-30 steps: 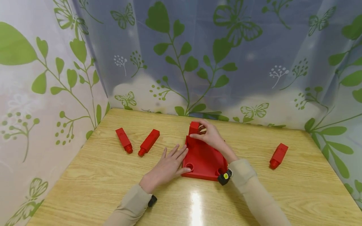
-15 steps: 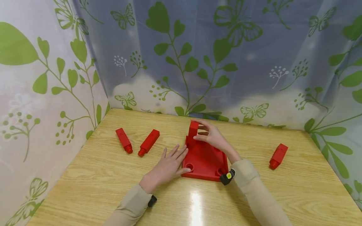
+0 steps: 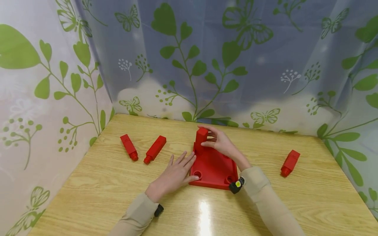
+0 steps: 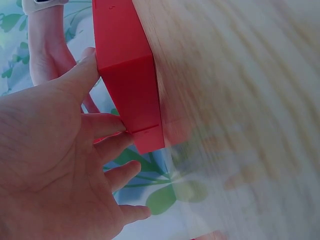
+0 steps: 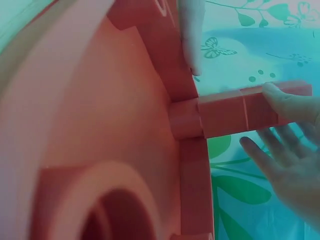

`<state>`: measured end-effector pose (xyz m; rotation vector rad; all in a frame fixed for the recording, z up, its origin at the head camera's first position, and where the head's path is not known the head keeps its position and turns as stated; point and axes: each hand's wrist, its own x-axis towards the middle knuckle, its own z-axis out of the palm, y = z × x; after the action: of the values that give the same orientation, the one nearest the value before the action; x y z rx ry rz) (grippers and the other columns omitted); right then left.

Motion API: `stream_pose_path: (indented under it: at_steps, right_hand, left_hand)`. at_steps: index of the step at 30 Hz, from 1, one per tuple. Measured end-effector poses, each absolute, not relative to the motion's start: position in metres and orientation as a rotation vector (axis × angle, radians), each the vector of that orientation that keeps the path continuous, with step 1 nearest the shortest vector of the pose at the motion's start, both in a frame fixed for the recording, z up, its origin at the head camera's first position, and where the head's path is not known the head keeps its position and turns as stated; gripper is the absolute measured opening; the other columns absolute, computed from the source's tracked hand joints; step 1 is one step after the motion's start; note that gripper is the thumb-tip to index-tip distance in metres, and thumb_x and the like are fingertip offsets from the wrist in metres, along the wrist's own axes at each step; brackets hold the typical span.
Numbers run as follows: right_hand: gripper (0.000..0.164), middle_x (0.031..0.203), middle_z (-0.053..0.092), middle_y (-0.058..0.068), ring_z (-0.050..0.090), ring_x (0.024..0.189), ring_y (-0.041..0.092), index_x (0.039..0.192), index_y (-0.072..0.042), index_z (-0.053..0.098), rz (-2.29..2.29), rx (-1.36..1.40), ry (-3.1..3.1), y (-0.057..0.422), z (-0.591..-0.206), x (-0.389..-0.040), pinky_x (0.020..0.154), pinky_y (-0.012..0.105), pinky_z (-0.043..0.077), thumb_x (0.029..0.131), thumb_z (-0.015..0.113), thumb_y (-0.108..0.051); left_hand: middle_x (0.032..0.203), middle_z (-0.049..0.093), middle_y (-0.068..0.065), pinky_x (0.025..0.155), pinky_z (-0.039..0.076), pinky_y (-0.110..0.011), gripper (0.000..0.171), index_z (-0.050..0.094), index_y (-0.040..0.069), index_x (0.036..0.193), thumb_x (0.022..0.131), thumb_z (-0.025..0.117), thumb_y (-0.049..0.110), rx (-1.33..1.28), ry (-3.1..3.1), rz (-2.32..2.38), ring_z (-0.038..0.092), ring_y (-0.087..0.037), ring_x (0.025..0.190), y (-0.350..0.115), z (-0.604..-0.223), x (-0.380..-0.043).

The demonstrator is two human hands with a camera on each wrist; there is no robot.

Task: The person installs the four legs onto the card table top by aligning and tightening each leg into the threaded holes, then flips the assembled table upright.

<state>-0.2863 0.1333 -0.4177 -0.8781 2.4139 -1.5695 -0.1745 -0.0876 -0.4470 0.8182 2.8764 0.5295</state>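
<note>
A square red toy table top [image 3: 214, 167] with a raised rim and round corner sockets lies on the wooden table. In its far-left socket stands a square red table leg [image 3: 201, 137], its lower end inside the socket. My right hand [image 3: 222, 142] grips this leg near its upper end, thumb on the near side and fingers behind. In the right wrist view, the leg [image 5: 240, 112] rises from the corner collar, with the thumb on its face. My left hand [image 3: 174, 175] rests fingers outstretched along the left rim; the left wrist view shows its thumb and fingertips touching the red side wall [image 4: 127, 95].
Two more red legs with threaded ends lie on the left, a farther one [image 3: 129, 147] and one nearer the table top [image 3: 155, 149]. Another leg [image 3: 290, 163] lies at the right. A patterned curtain [image 3: 260, 82] hangs behind the table's far edge.
The upright leg has turned in its corner, now showing an edge toward me. My right hand has shifted slightly right and changed its finger hold. My left hand stays in place.
</note>
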Motion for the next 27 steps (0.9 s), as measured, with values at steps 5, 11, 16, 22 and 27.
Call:
stream_pose_path:
  at_steps: [5, 11, 16, 22, 27]
  right_hand:
    - [0.06, 0.127, 0.062, 0.018, 0.063, 0.112, 0.039, 0.143, -0.005, 0.053, -1.458, -0.759, 2.614, 0.126, -0.419, -0.284, 0.092, 0.049, 0.056, 0.089, 0.079, -0.01]
    - [0.061, 0.124, 0.063, 0.02, 0.064, 0.107, 0.038, 0.142, -0.002, 0.054, -1.355, -0.709, 2.738, 0.119, -0.419, -0.285, 0.087, 0.048, 0.058, 0.088, 0.08, -0.014]
    - [0.061, 0.123, 0.063, 0.02, 0.065, 0.105, 0.037, 0.141, -0.001, 0.054, -1.317, -0.688, 2.779, 0.117, -0.42, -0.286, 0.087, 0.049, 0.058, 0.087, 0.081, -0.015]
    - [0.059, 0.121, 0.063, 0.019, 0.066, 0.103, 0.036, 0.138, -0.002, 0.056, -1.309, -0.678, 2.813, 0.115, -0.42, -0.284, 0.085, 0.047, 0.058, 0.087, 0.081, -0.016]
    - [0.058, 0.124, 0.061, 0.02, 0.064, 0.108, 0.037, 0.14, -0.001, 0.053, -1.395, -0.697, 2.724, 0.118, -0.419, -0.279, 0.091, 0.048, 0.057, 0.089, 0.079, -0.011]
  left_hand:
    - [0.168, 0.023, -0.008, 0.118, 0.011, -0.069, 0.08, 0.03, 0.006, 0.159, 0.101, 0.052, 0.055, 0.815, 2.879, 0.523, 0.014, -0.036, 0.155, -0.088, -0.448, -0.174]
    - [0.167, 0.023, -0.008, 0.118, 0.013, -0.069, 0.08, 0.03, 0.005, 0.159, 0.101, 0.052, 0.055, 0.823, 2.886, 0.519, 0.015, -0.036, 0.155, -0.088, -0.451, -0.175]
    - [0.167, 0.024, -0.008, 0.118, 0.013, -0.069, 0.079, 0.031, 0.005, 0.159, 0.101, 0.053, 0.054, 0.822, 2.889, 0.519, 0.016, -0.036, 0.155, -0.088, -0.451, -0.176]
    - [0.167, 0.024, -0.007, 0.118, 0.014, -0.068, 0.079, 0.031, 0.005, 0.159, 0.101, 0.053, 0.054, 0.818, 2.893, 0.519, 0.015, -0.036, 0.155, -0.088, -0.451, -0.176]
    - [0.167, 0.024, -0.008, 0.118, 0.014, -0.069, 0.079, 0.031, 0.005, 0.159, 0.101, 0.053, 0.053, 0.821, 2.893, 0.522, 0.016, -0.036, 0.155, -0.087, -0.451, -0.176]
